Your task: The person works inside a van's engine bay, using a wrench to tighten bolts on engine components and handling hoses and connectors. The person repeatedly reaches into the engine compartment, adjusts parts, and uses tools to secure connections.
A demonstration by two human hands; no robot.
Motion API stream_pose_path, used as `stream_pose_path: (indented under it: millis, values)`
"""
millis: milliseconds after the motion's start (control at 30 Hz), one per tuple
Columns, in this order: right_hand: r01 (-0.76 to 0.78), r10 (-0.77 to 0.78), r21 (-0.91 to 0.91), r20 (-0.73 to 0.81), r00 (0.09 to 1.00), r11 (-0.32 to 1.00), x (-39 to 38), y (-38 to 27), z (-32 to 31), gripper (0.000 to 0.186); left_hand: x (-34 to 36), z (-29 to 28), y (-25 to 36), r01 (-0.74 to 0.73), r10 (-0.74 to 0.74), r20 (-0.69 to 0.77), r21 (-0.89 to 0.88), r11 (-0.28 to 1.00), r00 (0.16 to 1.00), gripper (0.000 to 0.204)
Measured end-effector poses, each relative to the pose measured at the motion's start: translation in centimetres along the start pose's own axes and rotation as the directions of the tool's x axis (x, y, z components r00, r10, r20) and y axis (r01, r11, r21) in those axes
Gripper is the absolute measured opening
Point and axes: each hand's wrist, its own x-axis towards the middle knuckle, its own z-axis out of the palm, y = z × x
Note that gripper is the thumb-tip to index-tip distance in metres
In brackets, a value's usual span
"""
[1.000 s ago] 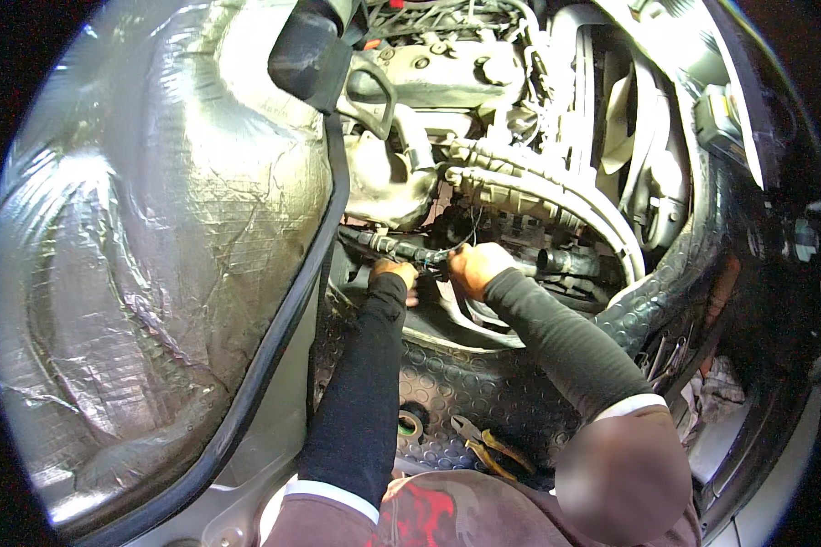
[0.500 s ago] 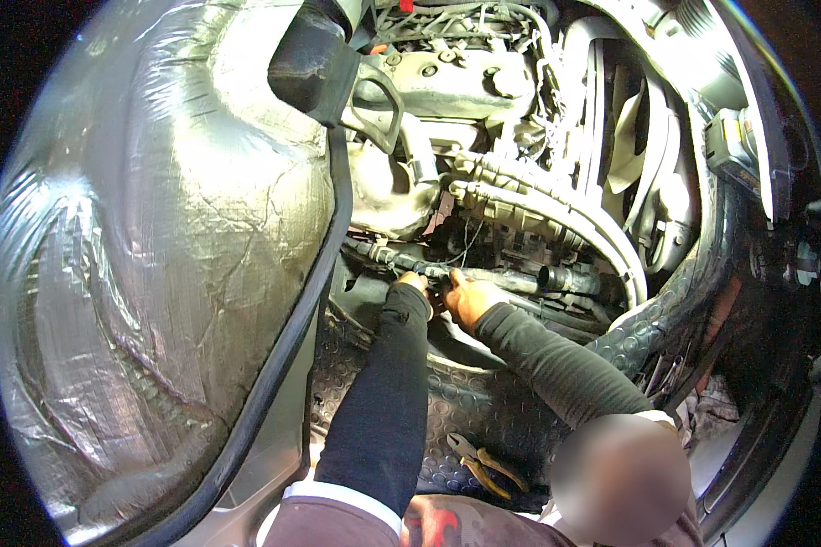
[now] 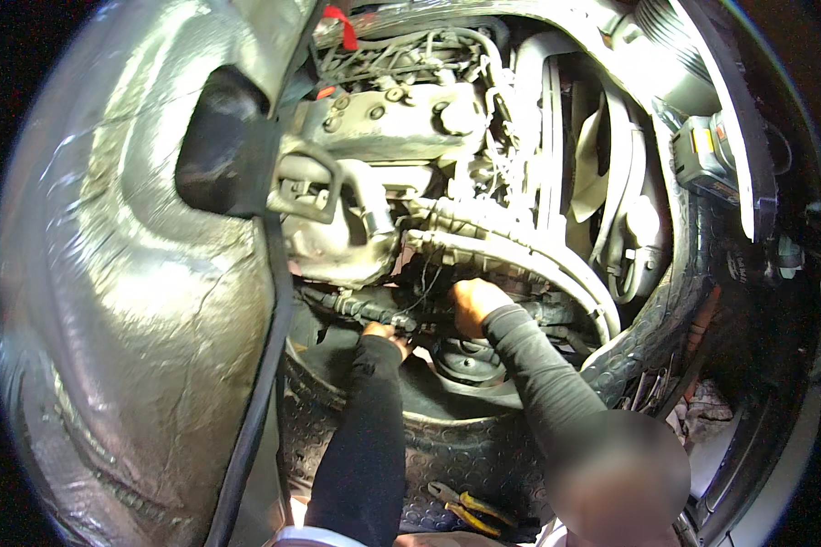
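My left hand (image 3: pixel 389 337) is closed around the end of a dark hose (image 3: pixel 360 308) that runs in from the left, low in the engine bay. Its fingers are partly hidden under the hose. To the right, my right hand (image 3: pixel 476 308) is curled with its knuckles up beside more dark piping (image 3: pixel 549 313). What its fingers grip is hidden behind the hand. A round black ribbed part (image 3: pixel 468 361) sits just below, between my two forearms. A thin wire (image 3: pixel 426 290) hangs between the hands.
The engine (image 3: pixel 397 123) lies beyond my hands, with pale curved hoses (image 3: pixel 538 269) to the right. Yellow-handled pliers (image 3: pixel 470 507) rest on the dark studded mat (image 3: pixel 429 460). Silver foil-like lining (image 3: pixel 146 301) rises at left. A work light (image 3: pixel 702 150) stands at upper right.
The view has shifted, and the engine sits further left and lower. My hands have moved apart. The hose end by my left hand now shows, and the round black part is uncovered.
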Motion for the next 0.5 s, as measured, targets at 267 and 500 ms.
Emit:
stream_pose_path:
  millis: [267, 500]
  values:
    - [0.065, -0.065, 0.005, -0.024, 0.998, 0.998, -1.0, 0.5, -1.3, 0.020, -5.5, 0.4, 1.4, 0.079, -0.080, 0.091, 0.013, 0.997, 0.993, 0.048]
    - [0.402, -0.262, 0.147, -0.550, 0.793, 0.904, -6.6, 0.7, -1.2, 0.018, -2.0, -0.1, 1.2, 0.077, -0.066, 0.094, -0.119, 0.990, 0.993, 0.057]
